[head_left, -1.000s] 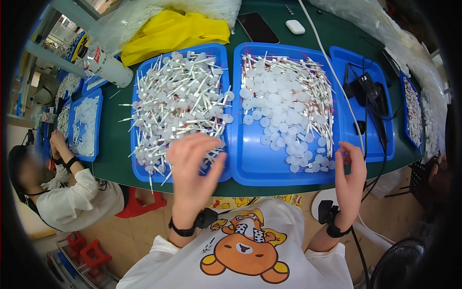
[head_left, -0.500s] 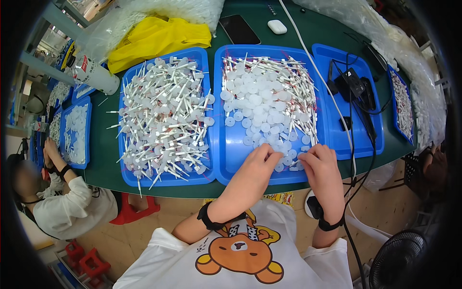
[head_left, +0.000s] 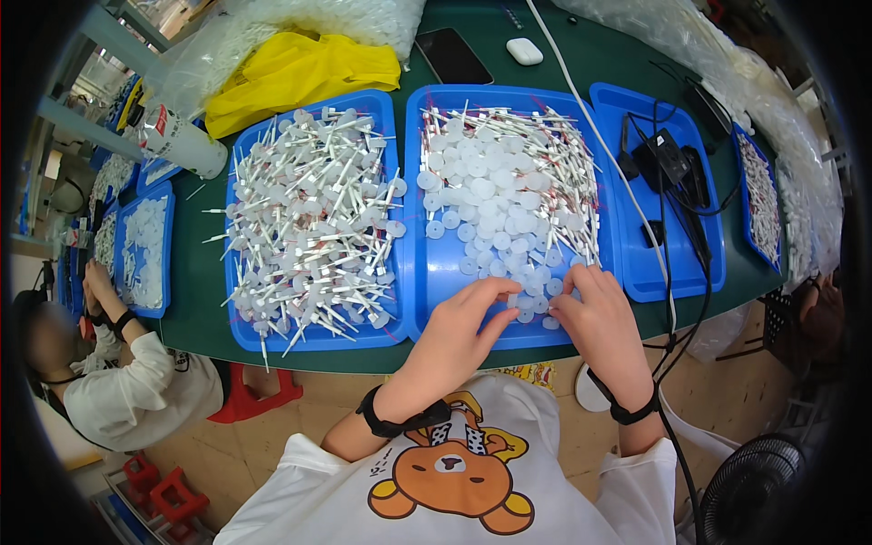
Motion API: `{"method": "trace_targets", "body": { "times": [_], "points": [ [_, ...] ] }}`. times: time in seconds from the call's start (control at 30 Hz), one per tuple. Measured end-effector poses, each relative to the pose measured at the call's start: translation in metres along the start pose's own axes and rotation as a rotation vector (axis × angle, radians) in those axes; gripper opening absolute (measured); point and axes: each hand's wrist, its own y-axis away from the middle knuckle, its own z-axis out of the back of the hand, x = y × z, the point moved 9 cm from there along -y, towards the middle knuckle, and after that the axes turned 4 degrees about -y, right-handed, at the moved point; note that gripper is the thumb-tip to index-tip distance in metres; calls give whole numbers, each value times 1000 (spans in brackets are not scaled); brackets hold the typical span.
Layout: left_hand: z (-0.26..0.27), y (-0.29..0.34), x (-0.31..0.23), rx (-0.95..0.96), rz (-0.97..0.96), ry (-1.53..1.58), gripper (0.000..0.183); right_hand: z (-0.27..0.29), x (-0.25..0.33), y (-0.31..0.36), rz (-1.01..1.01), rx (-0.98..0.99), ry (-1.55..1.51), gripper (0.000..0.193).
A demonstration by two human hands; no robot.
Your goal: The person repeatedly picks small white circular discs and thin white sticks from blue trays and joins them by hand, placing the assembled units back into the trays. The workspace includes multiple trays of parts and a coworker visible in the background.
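A blue tray [head_left: 440, 263] in front of me holds a heap of small translucent white discs [head_left: 486, 188] and a pile of thin white sticks with connector-like ends and reddish wires [head_left: 572, 168]. Over its near edge, my left hand [head_left: 465, 322] is open, its thumb and index finger curved apart beside loose discs. My right hand [head_left: 595, 313] is closed at the tray's near right corner, thumb and fingertips together; whatever they pinch is too small to make out. To the left, a second blue tray [head_left: 400, 291] is full of white sticks fitted with discs [head_left: 313, 218].
A blue tray [head_left: 640, 263] with black adapters and cables [head_left: 668, 159] stands to the right; a white cable [head_left: 618, 168] crosses it. A phone [head_left: 452, 56], earbud case [head_left: 523, 52], yellow bag [head_left: 300, 77] and bottle [head_left: 186, 145] lie beyond. Another person [head_left: 136, 381] sits at left.
My left hand has drawn back left, its thumb and index finger parting from a pinch. My right hand has shifted slightly left, with its fingertips still together.
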Motion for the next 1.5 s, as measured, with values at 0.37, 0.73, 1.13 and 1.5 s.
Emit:
{"method": "trace_targets", "body": {
  "times": [0.37, 0.73, 1.13, 1.5],
  "points": [
    [19, 13, 5, 123, 98, 780, 34, 51, 30, 18, -4, -404, -418, 31],
    [26, 17, 7, 95, 36, 855, 32, 46, 64, 12, 173, -315, -282, 43],
    [30, 16, 9, 50, -39, 562, 31, 42, 72, 11, 221, -289, -133, 41],
    [20, 15, 5, 154, 24, 735, 31, 37, 70, 9, 206, -274, -211, 39]
  ]
}}
